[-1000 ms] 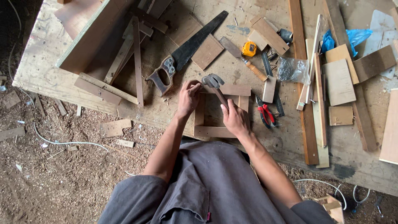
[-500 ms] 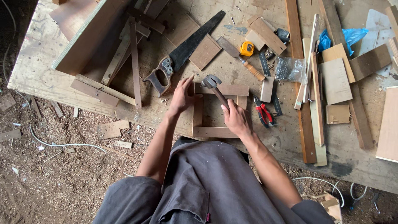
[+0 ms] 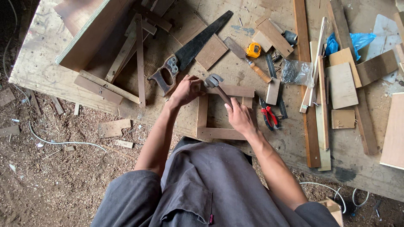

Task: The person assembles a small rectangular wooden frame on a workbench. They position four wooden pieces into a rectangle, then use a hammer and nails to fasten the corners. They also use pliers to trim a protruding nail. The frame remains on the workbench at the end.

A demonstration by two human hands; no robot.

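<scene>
Plywood workbench (image 3: pixel 50 71), sawdust floor (image 3: pixel 63 180), offcuts

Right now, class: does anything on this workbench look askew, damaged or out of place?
Nothing looks damaged. The hand saw lies slantwise across loose boards, and offcuts lie scattered on the sawdust floor. The wooden frame sits square under the hammer.

Rough woodworking shop, prob. open-air or shed. Main landmark: big scuffed plywood workbench (image 3: pixel 50 71), covered w/ offcuts & hand tools. On it: black-bladed handsaw w/ brown wooden handle (image 3: pixel 189 50) near middle, small yellow tape measure (image 3: pixel 253 49) to the saw's right, red-handled pliers (image 3: pixel 269 115) further down, long brown timber slats (image 3: pixel 305 84) at bench's right part. Below bench's near edge: dirt floor thick w/ sawdust (image 3: pixel 63 180), wood scraps, a white cable (image 3: pixel 63 143).
</scene>
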